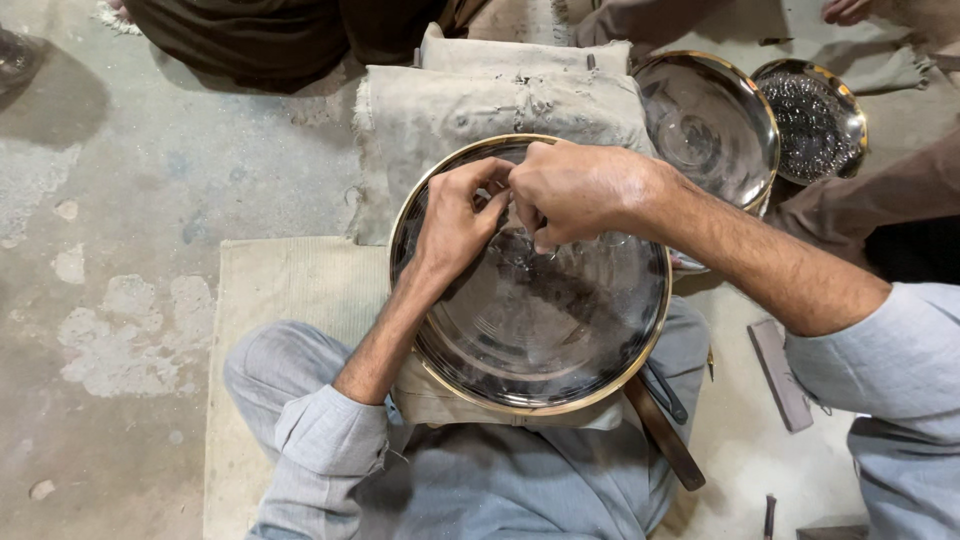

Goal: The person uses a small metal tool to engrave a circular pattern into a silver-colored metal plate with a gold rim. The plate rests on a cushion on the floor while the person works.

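Note:
A large round metal plate (560, 370) with a brass-coloured rim rests on my lap, its shiny face up. My left hand (452, 218) and my right hand (575, 190) meet over the plate's upper middle. Their fingertips are pinched together against the plate's surface. Whatever small thing they pinch is hidden by the fingers. My grey sleeves show at the bottom left and right.
A folded dirty cloth pad (470, 110) lies beyond the plate. Two more shiny plates (715, 120) (812, 118) sit at the upper right. A wooden-handled tool (665, 435) lies under the plate's right edge, a flat block (780, 372) beside it. Another person's hand (845, 10) shows at the top right.

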The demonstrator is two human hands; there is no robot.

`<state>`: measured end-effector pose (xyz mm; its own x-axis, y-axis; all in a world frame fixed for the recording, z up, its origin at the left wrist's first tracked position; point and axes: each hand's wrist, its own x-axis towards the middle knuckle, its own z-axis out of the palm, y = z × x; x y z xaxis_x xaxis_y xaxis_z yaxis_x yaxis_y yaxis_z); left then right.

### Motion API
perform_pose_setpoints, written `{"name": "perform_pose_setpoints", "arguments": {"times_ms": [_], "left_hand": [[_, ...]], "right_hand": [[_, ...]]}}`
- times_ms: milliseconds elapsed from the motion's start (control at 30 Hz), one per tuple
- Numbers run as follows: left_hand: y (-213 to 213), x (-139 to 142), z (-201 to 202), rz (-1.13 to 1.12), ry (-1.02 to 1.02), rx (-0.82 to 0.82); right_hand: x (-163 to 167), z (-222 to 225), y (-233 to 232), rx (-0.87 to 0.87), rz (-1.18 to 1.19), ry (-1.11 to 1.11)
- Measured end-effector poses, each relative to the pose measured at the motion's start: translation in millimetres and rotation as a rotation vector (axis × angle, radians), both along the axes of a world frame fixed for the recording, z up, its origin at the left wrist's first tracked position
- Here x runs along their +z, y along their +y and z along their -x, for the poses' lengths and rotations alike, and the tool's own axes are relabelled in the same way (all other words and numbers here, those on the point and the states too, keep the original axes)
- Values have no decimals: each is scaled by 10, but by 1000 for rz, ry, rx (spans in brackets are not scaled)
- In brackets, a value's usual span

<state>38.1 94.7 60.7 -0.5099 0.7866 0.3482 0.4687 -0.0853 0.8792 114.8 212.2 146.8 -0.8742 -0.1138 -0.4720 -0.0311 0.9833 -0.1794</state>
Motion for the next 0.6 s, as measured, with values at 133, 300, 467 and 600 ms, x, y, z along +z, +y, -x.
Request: {"name": "perform_pose_setpoints", "arguments": {"times_ms": [133, 300, 467, 600], "left_hand": [[-3, -21, 12, 32, -14, 4], [6, -44, 19, 10, -23, 6], [17, -64, 27, 14, -16, 18], [17, -75, 32, -7, 0, 25]], "right_hand": [[-32, 29, -11, 15, 3, -13], [-66, 37, -22, 22, -5, 6], [-86, 70, -32, -4, -24, -33], [-76, 89, -37, -75, -18, -96]]}}
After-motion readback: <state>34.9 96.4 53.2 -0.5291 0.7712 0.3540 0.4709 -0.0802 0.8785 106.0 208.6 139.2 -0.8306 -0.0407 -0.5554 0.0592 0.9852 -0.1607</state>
